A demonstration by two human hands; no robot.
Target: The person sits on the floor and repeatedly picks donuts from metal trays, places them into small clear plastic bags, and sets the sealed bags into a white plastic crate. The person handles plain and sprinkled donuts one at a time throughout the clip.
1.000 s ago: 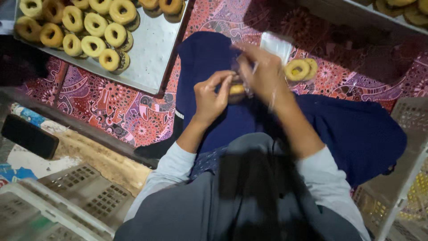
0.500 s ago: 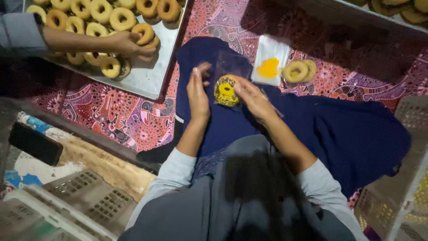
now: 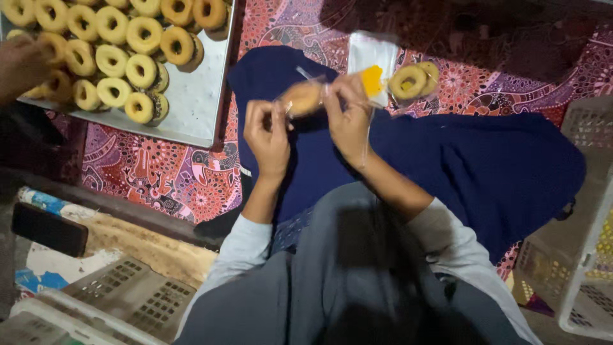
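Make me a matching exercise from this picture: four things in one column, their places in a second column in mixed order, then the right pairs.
Things:
1. metal tray
2. wrapped doughnut
3. dark phone
4. white plastic crate

Places:
A. at the right edge
B. at the lower left, on the floor
C. between the left hand and the right hand
D. at the upper left, loaded with ring doughnuts

Pairs: 1-D, 2-C, 3-B, 4-A
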